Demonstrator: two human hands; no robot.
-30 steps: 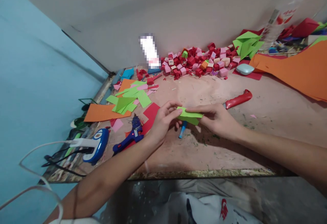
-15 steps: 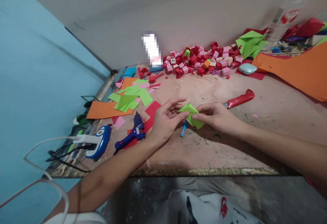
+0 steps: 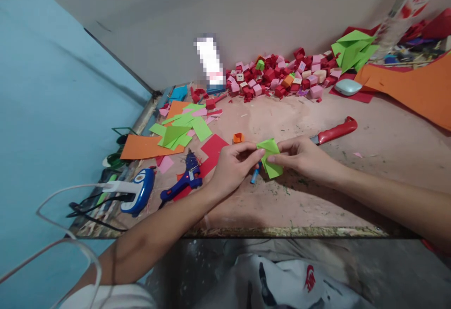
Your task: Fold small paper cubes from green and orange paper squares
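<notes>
A folded piece of lime-green paper (image 3: 271, 161) is held between both hands above the table. My left hand (image 3: 237, 164) pinches its upper left side between thumb and fingers. On the paper's right side, my right hand (image 3: 303, 158) grips with the thumb in front and the fingers behind. Below the paper lies a small blue stick-like item (image 3: 255, 174), partly hidden. A little orange folded paper piece (image 3: 238, 137) rests just beyond my left hand. To the right, a red-handled knife (image 3: 336, 131) lies with its blade partly hidden behind my right hand.
A blue glue gun (image 3: 181, 182) and a blue power adapter (image 3: 141, 191) with cables lie left. Green paper pieces (image 3: 176, 133) spread behind them. Many red and pink paper cubes (image 3: 275, 78) line the wall. Orange sheets (image 3: 412, 88) and a plastic bottle (image 3: 398, 18) are at right.
The green paper has turned and now shows a longer, flatter face. My left fingers have closed in on its edge, bringing the small orange piece behind them into view.
</notes>
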